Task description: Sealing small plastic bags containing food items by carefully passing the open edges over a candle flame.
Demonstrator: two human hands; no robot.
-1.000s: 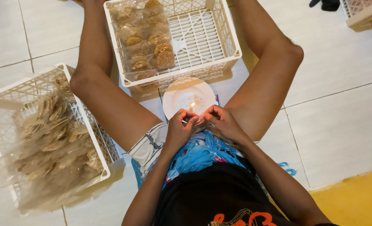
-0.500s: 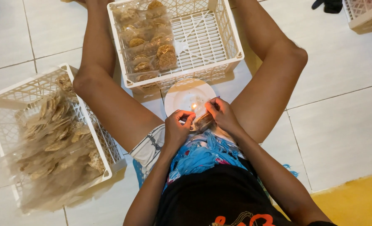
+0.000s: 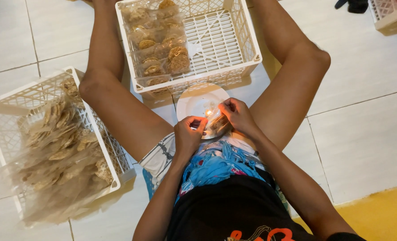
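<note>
I sit on a tiled floor with my legs spread. Between them a small flame (image 3: 208, 112) burns on a white plate (image 3: 194, 100). My left hand (image 3: 188, 135) and my right hand (image 3: 237, 115) together pinch a small clear plastic packet of snacks (image 3: 217, 123) and hold its edge at the flame. Both hands are closed on the packet, just above the near rim of the plate.
A white plastic crate (image 3: 234, 40) in front of me holds sealed snack packets (image 3: 158, 44) stacked on its left side. A second white crate (image 3: 11, 134) at my left holds a big clear bag of loose crackers (image 3: 60, 151). A yellow mat (image 3: 381, 214) lies at lower right.
The hands have shifted slightly along the packet at the flame. The view has drifted a little; nothing else has moved.
</note>
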